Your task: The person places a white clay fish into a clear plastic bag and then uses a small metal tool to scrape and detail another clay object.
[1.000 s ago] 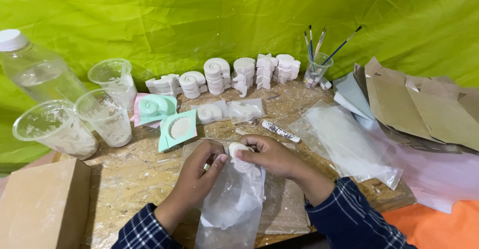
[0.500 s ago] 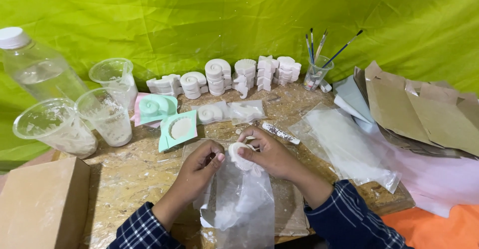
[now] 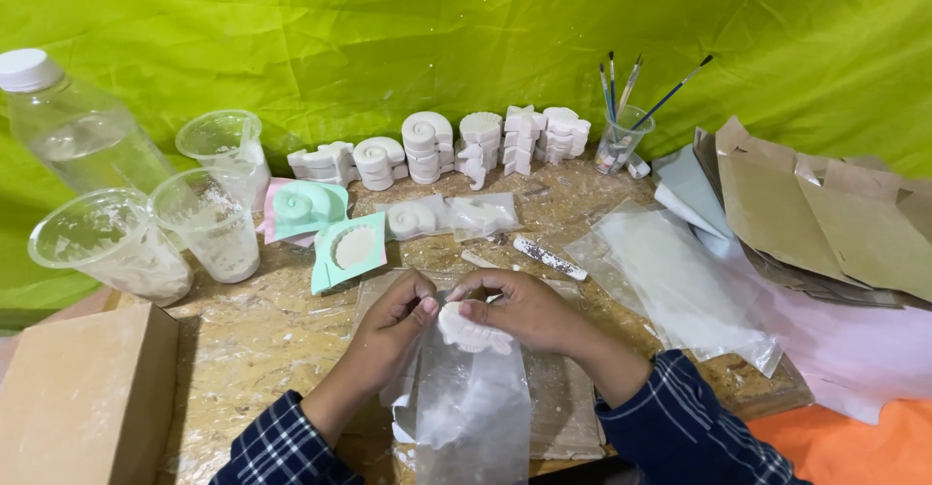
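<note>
Plaster shell cast [image 3: 470,330], white and ribbed, sits right at the mouth of a clear plastic bag [image 3: 466,412], low in the middle of the view, between both hands. Its long axis runs roughly left to right, tilting down toward the right, while the bag hangs away from it toward the person's body. The right hand [image 3: 519,308] is on top of it, thumb and fingers closed in a pinch on the cast's upper edge, so that hand is the nearer one and carries the piece. The left hand [image 3: 398,318] comes in from the other side, fingertips pressed together on the bag's rim just beside the cast; whether they touch the plaster itself cannot be told. Cast and bag opening are touching, the cast partly inside the film. Further out, a green mould [image 3: 348,250] lies on the chipboard table [image 3: 262,339] beyond the hands, a row of stacked white casts [image 3: 456,143] stands against the green backdrop, plastic cups [image 3: 209,223] to the left, a cup of paintbrushes [image 3: 621,135] to the right.
</note>
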